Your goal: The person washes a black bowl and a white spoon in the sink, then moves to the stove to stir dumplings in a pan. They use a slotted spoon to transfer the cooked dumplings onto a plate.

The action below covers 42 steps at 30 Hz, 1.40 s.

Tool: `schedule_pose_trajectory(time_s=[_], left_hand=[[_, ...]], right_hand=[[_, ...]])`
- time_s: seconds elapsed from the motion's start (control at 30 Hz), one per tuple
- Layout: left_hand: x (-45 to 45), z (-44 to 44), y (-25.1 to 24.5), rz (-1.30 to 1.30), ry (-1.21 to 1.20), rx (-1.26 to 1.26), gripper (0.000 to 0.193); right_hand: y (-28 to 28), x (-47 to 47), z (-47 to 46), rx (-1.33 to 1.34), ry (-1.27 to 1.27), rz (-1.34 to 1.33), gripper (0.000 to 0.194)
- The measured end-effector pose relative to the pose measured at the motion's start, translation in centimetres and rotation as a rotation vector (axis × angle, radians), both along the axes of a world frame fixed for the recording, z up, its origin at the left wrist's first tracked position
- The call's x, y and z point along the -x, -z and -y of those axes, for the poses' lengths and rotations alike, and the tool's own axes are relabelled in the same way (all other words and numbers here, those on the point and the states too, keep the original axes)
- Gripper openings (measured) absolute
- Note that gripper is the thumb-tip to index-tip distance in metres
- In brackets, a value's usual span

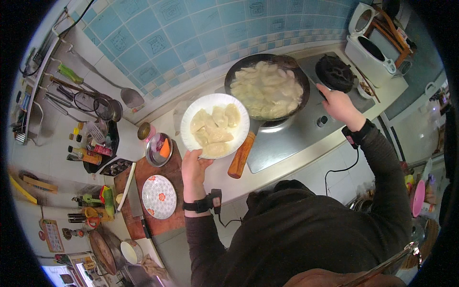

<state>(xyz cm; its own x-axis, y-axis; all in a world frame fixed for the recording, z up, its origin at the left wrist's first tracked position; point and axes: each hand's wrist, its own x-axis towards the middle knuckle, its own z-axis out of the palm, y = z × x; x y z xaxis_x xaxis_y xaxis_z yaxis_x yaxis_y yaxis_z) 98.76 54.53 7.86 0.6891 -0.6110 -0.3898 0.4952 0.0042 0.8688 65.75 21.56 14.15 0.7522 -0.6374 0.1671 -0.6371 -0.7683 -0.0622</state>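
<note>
My left hand grips the near edge of a white plate, thumb over its rim. Several pale dumplings lie on this plate. It is held up just left of a dark wok on the stove. Many more dumplings crowd the wok in cloudy liquid. My right hand is closed around the handle of a ladle or skimmer, whose head sits at the wok's far right rim. The wok's wooden handle points towards me, below the plate.
A second burner lies right of the wok, beside an open rice cooker and a small bowl. On the left, a cutting board bears a cleaver, a patterned plate and a metal bowl of vegetables.
</note>
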Motion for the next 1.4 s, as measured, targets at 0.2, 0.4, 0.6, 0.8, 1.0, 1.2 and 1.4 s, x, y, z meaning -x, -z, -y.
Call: schedule_pose_trajectory(time_s=[0.2,0.4,0.6,0.8,1.0,1.2,1.4], left_hand=[[-0.2,0.1,0.3,-0.022,-0.025,0.030,0.034],[0.2,0.2,0.4,-0.026,-0.037,0.084,0.033],[0.3,0.5,0.3,-0.022,-0.027,0.123,0.033],[0.3,0.5,0.1,-0.007,0.001,0.117,0.033],[0.3,1.1,-0.3,-0.014,-0.002,0.156,0.030],[0.2,2.2,0.0,-0.008,0.013,0.162,0.029],[-0.2,3.2,-0.2,0.003,0.046,0.149,0.029]], right_hand=[[1.7,-0.5,0.0,-0.332,0.057,0.205,0.056],[0.0,-1.0,-1.8,-1.369,0.414,0.548,0.051],[0.7,-2.6,-1.8,-1.824,0.466,0.938,0.015],[0.6,-2.9,-1.9,-2.006,0.464,1.067,0.013],[-1.8,-1.8,-2.7,-2.036,0.390,1.087,0.013],[-4.4,-1.5,-3.9,-1.941,0.343,0.992,0.014],[-7.0,-1.3,-5.0,-1.854,0.318,0.979,0.027]])
